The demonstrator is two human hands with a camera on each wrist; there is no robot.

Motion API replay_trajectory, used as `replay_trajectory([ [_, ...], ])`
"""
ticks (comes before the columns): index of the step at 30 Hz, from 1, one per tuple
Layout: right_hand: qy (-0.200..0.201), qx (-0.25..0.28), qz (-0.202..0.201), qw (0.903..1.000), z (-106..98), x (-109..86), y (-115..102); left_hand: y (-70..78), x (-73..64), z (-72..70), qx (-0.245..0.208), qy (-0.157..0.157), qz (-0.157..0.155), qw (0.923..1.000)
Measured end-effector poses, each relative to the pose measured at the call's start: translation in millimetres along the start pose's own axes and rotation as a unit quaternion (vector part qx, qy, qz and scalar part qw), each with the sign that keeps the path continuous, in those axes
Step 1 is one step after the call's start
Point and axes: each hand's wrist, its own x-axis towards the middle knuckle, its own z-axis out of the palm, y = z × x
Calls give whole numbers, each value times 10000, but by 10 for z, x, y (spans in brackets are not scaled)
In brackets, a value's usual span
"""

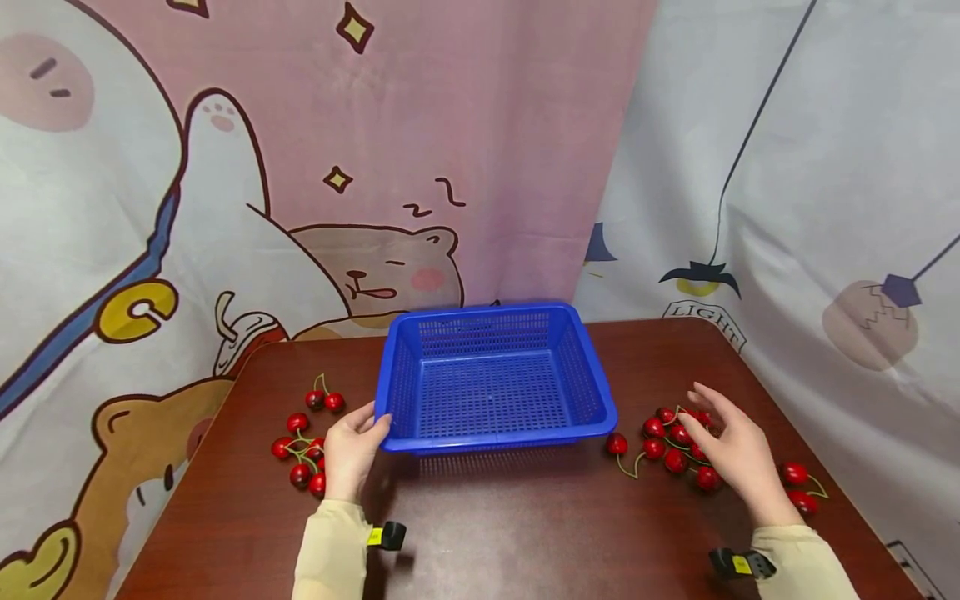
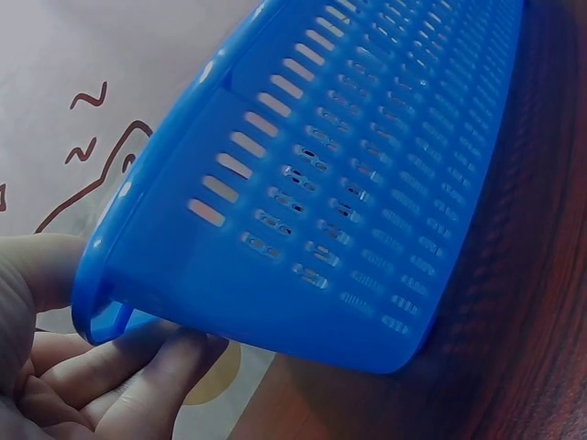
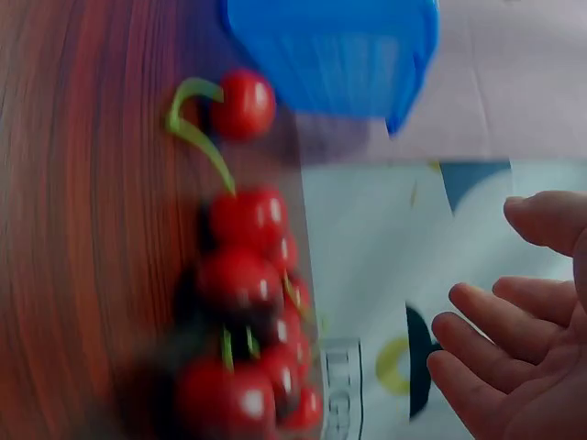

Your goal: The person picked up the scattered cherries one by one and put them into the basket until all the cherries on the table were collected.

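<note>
A blue plastic basket (image 1: pixel 495 443) with slotted walls stands on the table, nothing lying inside it. At its front left corner my left hand (image 1: pixel 352 446) pinches the rim, thumb on top and fingers beneath, as the left wrist view shows on the basket wall (image 2: pixel 303 211). My right hand (image 1: pixel 738 458) hovers over a cluster of red cherries (image 1: pixel 676 461) with green stems, right of the basket. Its fingers are spread and hold nothing; in the right wrist view the hand (image 3: pixel 523 339) is apart from the blurred cherries (image 3: pixel 240 280).
More cherries (image 1: pixel 297 422) lie left of the basket, some partly hidden behind the left hand. A further pair of cherries (image 1: pixel 802 501) lies near the right edge of the brown table (image 1: pixel 495 533). A printed curtain (image 1: pixel 525 150) hangs directly behind the table.
</note>
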Motion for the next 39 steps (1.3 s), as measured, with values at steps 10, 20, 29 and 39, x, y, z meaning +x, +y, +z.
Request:
replay_trajectory([
  [10,-275,-774,536,9952,-427,-103,522,-6,-4,-4,18,-12,-19,10000],
  [20,-1044,-1371,303,9846,-714,-155,932,0,-10,-10,-68,-40,-6,10000],
  [29,-1674,-1593,295,9725,-843,-141,1096,-1,-5,-13,2,-67,8,10000],
  [39,-1761,-1857,187,9665,-891,-171,1235,-8,-8,11,-1,-50,69,10000],
])
